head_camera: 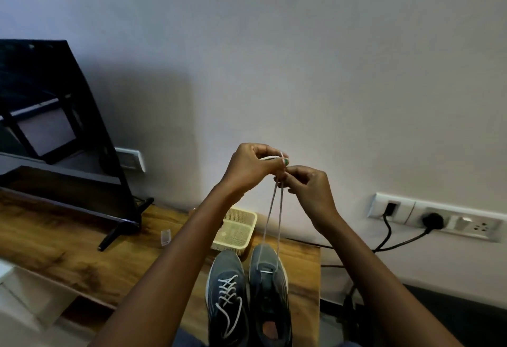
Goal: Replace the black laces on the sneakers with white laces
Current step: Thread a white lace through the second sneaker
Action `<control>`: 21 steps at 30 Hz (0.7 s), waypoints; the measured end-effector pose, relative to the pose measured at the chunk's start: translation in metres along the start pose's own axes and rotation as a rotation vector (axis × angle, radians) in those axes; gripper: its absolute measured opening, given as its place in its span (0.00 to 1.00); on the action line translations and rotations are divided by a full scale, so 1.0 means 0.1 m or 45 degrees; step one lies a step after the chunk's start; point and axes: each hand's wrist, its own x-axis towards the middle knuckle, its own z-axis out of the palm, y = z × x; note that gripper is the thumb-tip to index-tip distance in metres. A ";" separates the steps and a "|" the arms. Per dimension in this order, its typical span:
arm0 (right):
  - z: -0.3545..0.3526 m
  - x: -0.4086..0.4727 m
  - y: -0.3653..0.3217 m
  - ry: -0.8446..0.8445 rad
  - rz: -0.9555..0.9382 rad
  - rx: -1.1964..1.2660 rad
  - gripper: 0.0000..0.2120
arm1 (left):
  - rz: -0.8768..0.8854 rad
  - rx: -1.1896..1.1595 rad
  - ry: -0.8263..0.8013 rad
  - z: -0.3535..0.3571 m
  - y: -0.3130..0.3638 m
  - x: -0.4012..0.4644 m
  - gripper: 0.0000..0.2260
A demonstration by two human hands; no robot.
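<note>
Both hands, left hand (253, 165) and right hand (307, 188), pinch the thin white lace (274, 215) overhead, its two strands running straight down to the grey right-side sneaker (270, 286) below them

Both hands (277, 173) pinch white lace (274, 217) ends, prob. even, above R sneaker (270, 286).

The lace (277, 209) pinched in my left hand (252, 166) and right hand (307, 187) looks like matt woven cord. Below my hands, the two sneakers (248, 291) are a soft, dull knit cloth. They sit on a table (68, 237) of smooth, faintly shiny wood grain. Just under my left wrist, the basket (238, 230) is pale perforated plastic, I think. Far left of my hands, the TV (55, 105) is glossy black.
</note>
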 end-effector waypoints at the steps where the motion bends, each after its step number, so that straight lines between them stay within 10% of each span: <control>1: 0.00 -0.01 -0.02 0.013 0.003 0.005 0.06 | 0.004 -0.025 -0.001 -0.01 0.04 0.00 0.05; 21: -0.04 -0.01 -0.01 0.145 -0.160 -0.164 0.06 | -0.005 -0.028 -0.097 0.14 -0.07 -0.02 0.10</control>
